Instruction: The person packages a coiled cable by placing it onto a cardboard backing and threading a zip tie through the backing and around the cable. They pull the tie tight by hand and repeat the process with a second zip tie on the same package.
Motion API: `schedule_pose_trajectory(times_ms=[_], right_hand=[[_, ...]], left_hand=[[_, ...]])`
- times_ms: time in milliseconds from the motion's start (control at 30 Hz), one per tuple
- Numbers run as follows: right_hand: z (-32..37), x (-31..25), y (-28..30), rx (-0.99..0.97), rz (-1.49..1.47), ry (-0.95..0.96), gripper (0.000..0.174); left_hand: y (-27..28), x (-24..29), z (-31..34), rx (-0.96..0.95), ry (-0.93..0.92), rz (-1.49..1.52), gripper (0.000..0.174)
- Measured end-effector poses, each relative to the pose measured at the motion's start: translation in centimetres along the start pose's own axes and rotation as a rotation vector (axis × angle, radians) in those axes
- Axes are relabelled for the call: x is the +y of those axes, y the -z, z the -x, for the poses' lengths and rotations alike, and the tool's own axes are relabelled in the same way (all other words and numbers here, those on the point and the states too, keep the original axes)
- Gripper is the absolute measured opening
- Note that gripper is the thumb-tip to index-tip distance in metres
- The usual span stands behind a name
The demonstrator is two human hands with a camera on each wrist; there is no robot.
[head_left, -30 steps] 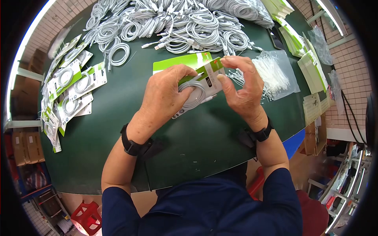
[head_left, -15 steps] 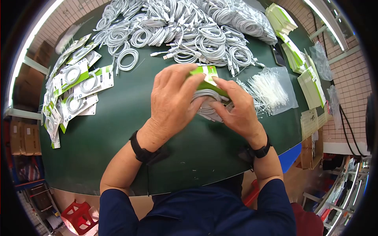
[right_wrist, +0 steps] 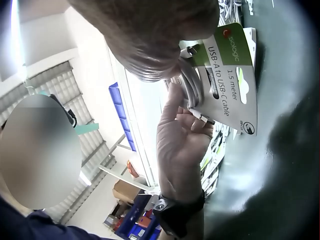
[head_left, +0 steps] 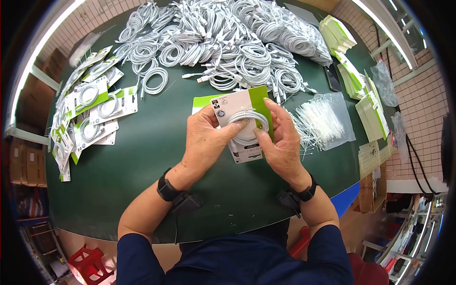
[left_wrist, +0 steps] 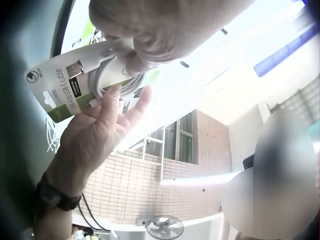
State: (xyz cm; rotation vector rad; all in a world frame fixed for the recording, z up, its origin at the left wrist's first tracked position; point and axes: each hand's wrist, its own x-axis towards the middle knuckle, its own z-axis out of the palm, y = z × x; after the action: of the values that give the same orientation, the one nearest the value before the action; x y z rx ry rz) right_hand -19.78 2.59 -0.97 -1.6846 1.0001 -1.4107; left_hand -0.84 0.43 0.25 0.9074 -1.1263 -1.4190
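A white and green packaging card [head_left: 232,105] with a coiled grey-white USB cable [head_left: 259,117] is held between both hands above the table. My left hand [head_left: 204,137] grips the card's left side, its thumb on the coil. The right hand [head_left: 283,151] holds the opposite side, thumb also against the coil and fingers behind the card. In the left wrist view, the printed card [left_wrist: 50,82] reads USB-A to USB-C cable, and a USB-A plug [left_wrist: 75,69] lies on it. The right wrist view shows the smaller plug [right_wrist: 201,117] near the left fingers.
Coiled cables [head_left: 213,38] heap across the back. Carded cables [head_left: 88,107] pile at the left. White cable ties [head_left: 318,118] lie on a plastic bag at right, near stacked green and white cards [head_left: 354,76]. Another green card [head_left: 200,102] lies behind the hands.
The right hand has come in from beside the card and now holds it too. The card has turned round, its hang-hole end now toward the person.
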Motion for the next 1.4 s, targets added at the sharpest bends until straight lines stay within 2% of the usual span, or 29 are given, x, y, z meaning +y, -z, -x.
schedule_pose_trajectory(times_ms=[100,267,367,467,500,600,633,767,900,1233,1400], right_hand=[[0.0,0.1,0.4,-0.032,0.097,0.039,0.06],[0.1,0.1,0.3,-0.029,0.041,-0.045,0.059],[-0.1,-0.5,0.5,-0.015,0.31,0.068,0.065],[-0.6,-0.7,0.8,0.08,0.567,0.3,0.071],[-0.8,-0.7,0.7,0.143,0.507,0.353,0.065],[-1.0,-2.0,1.6,0.078,0.885,0.543,0.053],[-1.2,-2.1,1.3,0.076,0.86,0.558,0.042],[-1.4,-1.7,1.2,0.057,0.815,0.603,0.03],[-1.5,-1.2,1.1,0.058,0.696,0.603,0.031],[-1.3,-0.9,1.1,0.099,0.615,0.584,0.039],[-1.7,-1.1,2.1,0.159,0.584,0.572,0.037]], left_hand=[[0.8,1.6,0.1,-0.086,0.214,-0.104,0.029],[1.1,1.9,-0.2,-0.183,0.235,0.017,0.032],[0.6,2.0,-0.1,-0.186,0.211,-0.005,0.035],[0.3,1.8,0.2,-0.185,0.15,-0.061,0.035],[0.2,1.7,0.2,-0.186,0.125,-0.081,0.035],[0.1,1.6,0.5,-0.206,0.128,-0.13,0.034],[-0.1,1.6,0.6,-0.212,0.124,-0.128,0.034],[-0.7,1.7,1.0,-0.226,0.118,-0.145,0.033],[-0.6,1.4,1.1,-0.234,0.102,-0.174,0.034],[-1.0,1.4,1.3,-0.218,0.109,-0.133,0.032],[-0.3,2.1,0.8,-0.164,0.063,-0.132,0.033]])
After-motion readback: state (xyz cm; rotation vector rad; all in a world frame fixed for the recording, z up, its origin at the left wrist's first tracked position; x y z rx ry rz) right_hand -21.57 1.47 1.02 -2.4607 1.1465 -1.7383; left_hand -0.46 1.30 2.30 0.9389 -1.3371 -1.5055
